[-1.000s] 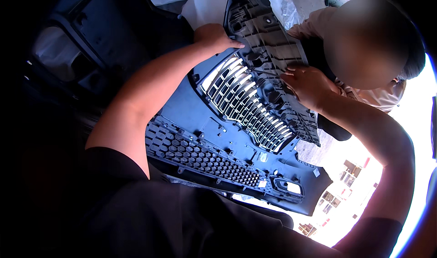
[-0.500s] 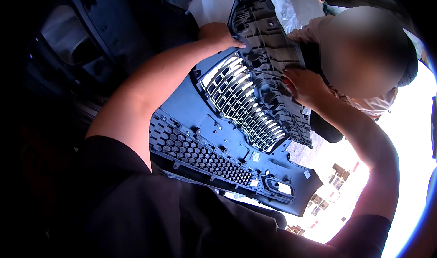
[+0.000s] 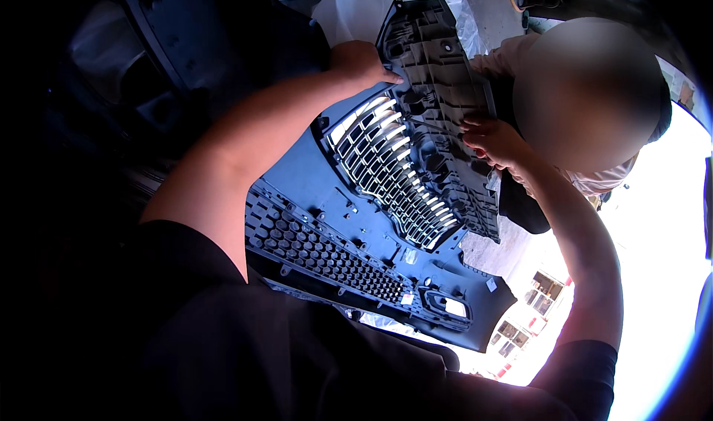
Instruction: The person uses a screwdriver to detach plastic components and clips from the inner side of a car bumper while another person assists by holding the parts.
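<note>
A blue-grey car bumper [image 3: 301, 164] lies inner side up before me, with a slatted chrome grille [image 3: 371, 164] set in it and a dark honeycomb mesh [image 3: 312, 250] along its near side. Joined along its far side is a ribbed dark plastic panel [image 3: 438, 68]. My left hand [image 3: 360, 63] is closed on the edge where bumper and panel meet, thumb on top. In my right hand [image 3: 496, 142] is a screwdriver [image 3: 480, 153]; a bit of red handle shows between the fingers, and its thin shaft points left over the ribbed panel. Its tip is hard to make out.
Another person [image 3: 587, 101], in a light top, is close by at the far right, beyond the ribbed panel. Clear plastic sheeting [image 3: 356, 5] lies at the back. A large dark car part [image 3: 200, 57] fills the left. Bright floor shows at the right.
The view has shifted slightly. My right hand has turned a little on the screwdriver, its fingers now set differently, and the forearm has drawn inward. My left hand keeps its hold.
</note>
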Demonstrator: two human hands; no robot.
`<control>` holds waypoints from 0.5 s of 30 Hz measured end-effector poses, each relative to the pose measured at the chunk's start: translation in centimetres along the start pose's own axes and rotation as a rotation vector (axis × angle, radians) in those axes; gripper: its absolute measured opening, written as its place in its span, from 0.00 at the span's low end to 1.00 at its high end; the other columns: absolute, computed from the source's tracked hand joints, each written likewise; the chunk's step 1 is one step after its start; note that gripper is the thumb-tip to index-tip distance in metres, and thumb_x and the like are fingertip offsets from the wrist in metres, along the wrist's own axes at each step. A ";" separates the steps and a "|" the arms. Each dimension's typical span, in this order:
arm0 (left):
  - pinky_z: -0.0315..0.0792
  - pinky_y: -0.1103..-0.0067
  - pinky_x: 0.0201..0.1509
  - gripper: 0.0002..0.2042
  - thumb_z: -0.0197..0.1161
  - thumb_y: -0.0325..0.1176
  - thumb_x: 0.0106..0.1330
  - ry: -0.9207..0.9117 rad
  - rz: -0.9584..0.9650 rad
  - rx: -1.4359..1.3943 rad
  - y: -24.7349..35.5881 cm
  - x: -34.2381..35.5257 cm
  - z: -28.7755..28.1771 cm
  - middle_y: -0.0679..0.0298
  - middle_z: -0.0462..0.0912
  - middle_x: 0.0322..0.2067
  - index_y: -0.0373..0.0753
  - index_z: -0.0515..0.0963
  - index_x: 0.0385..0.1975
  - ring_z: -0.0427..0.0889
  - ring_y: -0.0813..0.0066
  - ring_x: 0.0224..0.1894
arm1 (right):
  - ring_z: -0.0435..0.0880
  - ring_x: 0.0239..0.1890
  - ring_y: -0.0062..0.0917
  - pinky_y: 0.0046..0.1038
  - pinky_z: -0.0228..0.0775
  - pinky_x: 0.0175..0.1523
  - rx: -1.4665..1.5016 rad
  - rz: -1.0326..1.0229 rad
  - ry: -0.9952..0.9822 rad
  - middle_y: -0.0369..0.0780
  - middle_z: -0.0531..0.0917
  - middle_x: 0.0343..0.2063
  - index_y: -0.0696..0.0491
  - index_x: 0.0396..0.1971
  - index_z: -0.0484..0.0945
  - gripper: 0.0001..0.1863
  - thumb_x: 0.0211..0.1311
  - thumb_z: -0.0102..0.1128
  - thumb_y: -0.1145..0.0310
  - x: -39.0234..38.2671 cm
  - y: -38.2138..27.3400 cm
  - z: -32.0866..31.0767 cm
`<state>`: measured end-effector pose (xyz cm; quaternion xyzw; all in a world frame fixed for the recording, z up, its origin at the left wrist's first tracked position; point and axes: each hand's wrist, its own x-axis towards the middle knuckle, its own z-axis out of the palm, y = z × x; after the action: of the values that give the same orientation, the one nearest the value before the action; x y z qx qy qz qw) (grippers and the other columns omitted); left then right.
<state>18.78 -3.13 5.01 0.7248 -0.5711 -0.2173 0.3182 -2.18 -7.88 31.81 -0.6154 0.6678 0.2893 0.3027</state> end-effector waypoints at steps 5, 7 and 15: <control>0.78 0.69 0.30 0.37 0.69 0.74 0.52 -0.064 -0.031 0.006 0.5 0.3 -0.4 0.64 0.74 0.08 0.41 0.76 0.07 0.80 0.64 0.16 | 0.87 0.35 0.28 0.30 0.80 0.39 -1.047 -0.972 0.353 0.40 0.86 0.39 0.51 0.53 0.79 0.17 0.66 0.67 0.67 2.4 4.8 -1.2; 0.78 0.69 0.30 0.37 0.69 0.74 0.52 -0.072 -0.037 0.013 0.7 0.0 -1.2 0.64 0.74 0.08 0.41 0.76 0.06 0.80 0.64 0.16 | 0.88 0.40 0.33 0.34 0.82 0.44 -1.330 -1.002 0.339 0.42 0.85 0.48 0.51 0.46 0.77 0.12 0.69 0.63 0.62 0.6 2.3 -1.0; 0.78 0.67 0.30 0.37 0.69 0.74 0.51 -0.073 -0.021 -0.031 0.8 0.0 -1.5 0.61 0.77 0.11 0.39 0.76 0.08 0.81 0.61 0.18 | 0.88 0.40 0.31 0.33 0.80 0.46 -0.726 -0.779 0.291 0.40 0.88 0.44 0.49 0.58 0.81 0.19 0.69 0.63 0.62 3.1 5.6 -0.1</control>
<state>19.25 -2.87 6.65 0.7175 -0.5711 -0.2558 0.3061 -7.92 -9.50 29.62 -0.9155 0.2831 0.2794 0.0604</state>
